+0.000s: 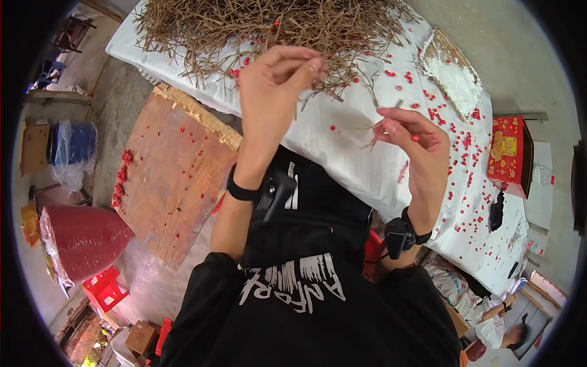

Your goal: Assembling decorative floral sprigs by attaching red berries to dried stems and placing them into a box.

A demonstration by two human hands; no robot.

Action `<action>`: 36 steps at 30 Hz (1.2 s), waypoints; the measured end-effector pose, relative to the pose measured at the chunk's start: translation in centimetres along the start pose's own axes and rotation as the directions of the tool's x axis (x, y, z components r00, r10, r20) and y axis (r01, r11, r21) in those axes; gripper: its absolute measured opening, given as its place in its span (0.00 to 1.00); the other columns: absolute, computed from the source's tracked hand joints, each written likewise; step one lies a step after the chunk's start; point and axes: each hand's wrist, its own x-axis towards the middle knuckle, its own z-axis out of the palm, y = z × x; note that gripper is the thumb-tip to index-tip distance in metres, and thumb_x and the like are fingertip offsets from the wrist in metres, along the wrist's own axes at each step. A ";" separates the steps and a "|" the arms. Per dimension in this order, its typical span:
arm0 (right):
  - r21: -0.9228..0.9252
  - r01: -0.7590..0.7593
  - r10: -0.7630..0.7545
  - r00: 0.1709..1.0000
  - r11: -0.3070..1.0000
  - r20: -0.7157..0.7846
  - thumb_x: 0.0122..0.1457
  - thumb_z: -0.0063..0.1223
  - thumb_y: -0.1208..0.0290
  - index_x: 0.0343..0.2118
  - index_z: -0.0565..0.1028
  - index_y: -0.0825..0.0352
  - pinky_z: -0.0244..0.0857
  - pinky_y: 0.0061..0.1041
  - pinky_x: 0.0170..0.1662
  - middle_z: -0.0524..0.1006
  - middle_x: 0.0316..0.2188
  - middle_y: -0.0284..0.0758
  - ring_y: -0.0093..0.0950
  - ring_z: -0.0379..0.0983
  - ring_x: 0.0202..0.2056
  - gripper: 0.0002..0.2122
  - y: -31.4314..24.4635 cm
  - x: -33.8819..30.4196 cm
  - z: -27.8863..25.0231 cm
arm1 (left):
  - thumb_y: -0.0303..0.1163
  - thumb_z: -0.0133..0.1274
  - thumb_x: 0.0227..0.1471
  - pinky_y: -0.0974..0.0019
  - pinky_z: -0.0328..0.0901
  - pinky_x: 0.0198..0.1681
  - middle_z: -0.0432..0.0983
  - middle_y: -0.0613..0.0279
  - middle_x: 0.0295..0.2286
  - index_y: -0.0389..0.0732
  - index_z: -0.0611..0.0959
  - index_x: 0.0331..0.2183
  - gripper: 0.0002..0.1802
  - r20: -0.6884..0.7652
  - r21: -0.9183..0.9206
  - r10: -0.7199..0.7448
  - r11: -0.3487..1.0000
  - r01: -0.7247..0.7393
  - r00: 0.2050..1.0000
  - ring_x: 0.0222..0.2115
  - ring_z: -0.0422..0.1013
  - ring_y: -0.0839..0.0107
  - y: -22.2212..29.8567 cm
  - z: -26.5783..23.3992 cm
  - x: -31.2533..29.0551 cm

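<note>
My left hand (275,88) is raised at the near edge of a big heap of brown twigs (275,24). Its thumb and fingertips are closed together, and anything between them is too small to make out. To the right, my right hand (419,137) is closed in a pinch on a thin branched twig (372,92) above the white cloth. A red berry (415,138) shows against the right hand's fingers. Loose red berries (466,142) lie scattered over the cloth to the right, with a few more among the twigs.
A white cloth (342,150) covers the table. At its far right lies a board with white paste (452,79), near a red box (509,150). A wooden board (168,177) with berries is at left, beside a dark red wrapped roll (82,241) and red stool (105,289). Another person (494,327) is at lower right.
</note>
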 end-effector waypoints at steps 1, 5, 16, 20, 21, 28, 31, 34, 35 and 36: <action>0.001 0.016 -0.016 1.000 1.000 -0.010 0.52 0.56 0.80 0.43 0.73 0.74 0.70 0.25 0.39 0.78 0.34 0.39 0.24 0.76 0.33 0.14 -0.2 -0.1 -0.4 | 0.25 0.56 0.49 0.73 0.71 0.29 0.80 0.53 0.28 0.31 0.80 0.34 0.09 -0.034 0.153 0.065 0.986 -0.059 0.997 0.28 0.77 0.70 -0.1 -0.4 0.6; 0.031 0.039 -0.037 0.998 0.999 -0.053 0.52 0.56 0.80 0.36 0.75 0.74 0.69 0.29 0.43 0.78 0.35 0.40 0.27 0.76 0.34 0.08 -0.9 -0.9 -1.8 | 0.23 0.57 0.46 0.74 0.70 0.28 0.80 0.55 0.28 0.32 0.82 0.35 0.10 -0.002 0.644 0.244 0.742 -0.186 0.970 0.27 0.77 0.71 1.0 0.4 2.1; -0.226 0.147 -0.206 0.943 0.963 -0.263 0.51 0.57 0.81 0.33 0.73 0.72 0.70 0.22 0.31 0.78 0.28 0.39 0.28 0.76 0.33 0.07 -1.4 -4.4 -6.8 | 0.23 0.58 0.45 0.71 0.68 0.31 0.78 0.60 0.35 0.39 0.81 0.40 0.16 0.544 0.564 0.194 0.635 -0.527 0.816 0.29 0.73 0.71 -1.5 6.4 3.0; -0.094 0.153 -0.176 0.930 0.984 -0.323 0.52 0.56 0.80 0.34 0.73 0.73 0.69 0.19 0.26 0.78 0.27 0.38 0.27 0.77 0.31 0.07 -1.6 -5.4 -8.0 | 0.24 0.58 0.44 0.69 0.67 0.35 0.76 0.60 0.34 0.39 0.82 0.39 0.15 0.763 0.543 0.143 0.388 -0.744 0.631 0.34 0.71 0.65 -2.9 6.5 3.2; -0.070 0.157 -0.172 0.925 0.985 -0.339 0.52 0.56 0.80 0.34 0.73 0.73 0.70 0.19 0.27 0.78 0.28 0.39 0.28 0.77 0.31 0.07 -1.6 -5.5 -8.2 | 0.24 0.58 0.43 0.68 0.67 0.37 0.76 0.60 0.34 0.39 0.82 0.38 0.15 0.763 0.563 0.100 0.383 -0.732 0.639 0.35 0.70 0.63 -2.9 6.4 3.3; 0.023 0.099 -0.081 0.913 0.995 -0.400 0.55 0.53 0.82 0.35 0.73 0.76 0.75 0.24 0.32 0.78 0.32 0.44 0.31 0.78 0.34 0.06 -2.4 -5.4 -9.4 | 0.23 0.58 0.45 0.68 0.66 0.37 0.75 0.58 0.32 0.37 0.82 0.36 0.12 0.619 0.745 -0.030 0.340 -0.574 0.785 0.34 0.70 0.62 -0.7 4.6 4.4; 0.063 0.078 -0.041 0.887 0.995 -0.459 0.56 0.52 0.80 0.37 0.73 0.76 0.75 0.25 0.33 0.79 0.33 0.45 0.32 0.78 0.34 0.07 -2.2 -5.0 -9.5 | 0.23 0.57 0.45 0.68 0.66 0.37 0.76 0.58 0.32 0.36 0.82 0.34 0.10 0.514 0.795 0.061 0.341 -0.502 0.855 0.33 0.71 0.64 0.2 3.8 4.5; 0.061 0.067 -0.027 0.858 0.996 -0.513 0.56 0.53 0.79 0.37 0.74 0.76 0.74 0.23 0.31 0.79 0.32 0.44 0.31 0.78 0.32 0.07 -1.4 -4.5 -9.8 | 0.20 0.56 0.46 0.66 0.66 0.37 0.77 0.56 0.33 0.32 0.81 0.32 0.07 0.546 0.634 0.130 0.581 -0.509 0.828 0.32 0.71 0.66 1.2 3.7 3.6; 0.056 0.063 -0.022 0.839 0.996 -0.543 0.56 0.53 0.78 0.37 0.74 0.76 0.74 0.22 0.30 0.79 0.32 0.44 0.30 0.78 0.31 0.08 -1.2 -4.4 -10.0 | 0.20 0.56 0.46 0.66 0.66 0.37 0.77 0.56 0.33 0.32 0.81 0.32 0.07 0.551 0.626 0.129 0.589 -0.511 0.824 0.32 0.71 0.66 0.9 3.6 3.3; 0.050 0.061 -0.023 0.836 0.997 -0.549 0.56 0.53 0.78 0.37 0.74 0.76 0.74 0.22 0.30 0.79 0.32 0.44 0.30 0.78 0.31 0.08 -1.2 -4.4 -10.3 | 0.18 0.55 0.44 0.66 0.66 0.37 0.78 0.56 0.32 0.31 0.81 0.30 0.07 0.530 0.545 0.153 0.693 -0.473 0.834 0.32 0.72 0.65 0.5 3.2 2.9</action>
